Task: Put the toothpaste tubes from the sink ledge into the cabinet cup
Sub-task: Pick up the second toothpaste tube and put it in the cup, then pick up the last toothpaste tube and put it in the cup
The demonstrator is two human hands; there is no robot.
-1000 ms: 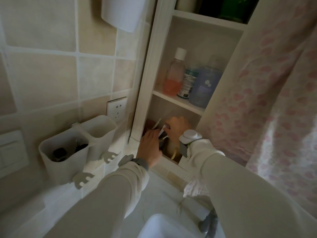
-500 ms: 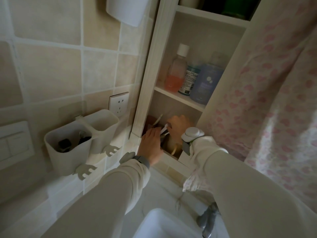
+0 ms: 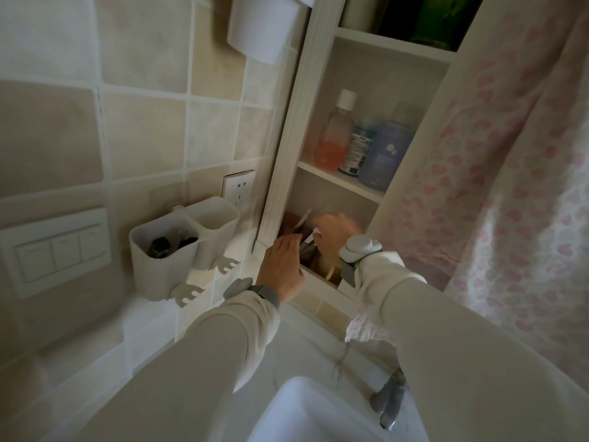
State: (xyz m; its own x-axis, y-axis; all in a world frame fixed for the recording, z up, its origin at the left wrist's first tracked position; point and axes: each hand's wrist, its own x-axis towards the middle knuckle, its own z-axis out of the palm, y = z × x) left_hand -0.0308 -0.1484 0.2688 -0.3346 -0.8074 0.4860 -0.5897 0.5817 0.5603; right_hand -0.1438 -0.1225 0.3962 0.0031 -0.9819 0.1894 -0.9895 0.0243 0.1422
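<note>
Both my hands reach into the lowest compartment of the white wall cabinet (image 3: pixel 287 173). My left hand (image 3: pixel 282 266) curls against the near side of a dark cup (image 3: pixel 306 250), which the hands mostly hide. My right hand (image 3: pixel 334 229) is over the cup, fingers closed on a white toothpaste tube (image 3: pixel 310 236) whose end pokes out towards the cup's mouth. A pale toothbrush handle (image 3: pixel 302 220) sticks up from the cup behind them. The inside of the cup is not visible.
Bottles (image 3: pixel 334 138) stand on the shelf above. Two white wall holders (image 3: pixel 162 260) hang to the left, beside an outlet (image 3: pixel 239 189) and a switch panel (image 3: pixel 60 250). Below are the sink basin (image 3: pixel 306 409) and faucet (image 3: pixel 392 400). A pink heart-patterned curtain (image 3: pixel 510 186) hangs on the right.
Both hands have stayed in the lower compartment at the cup. The view has drifted slightly, so the wall holders and cabinet sit a little further right and up.
</note>
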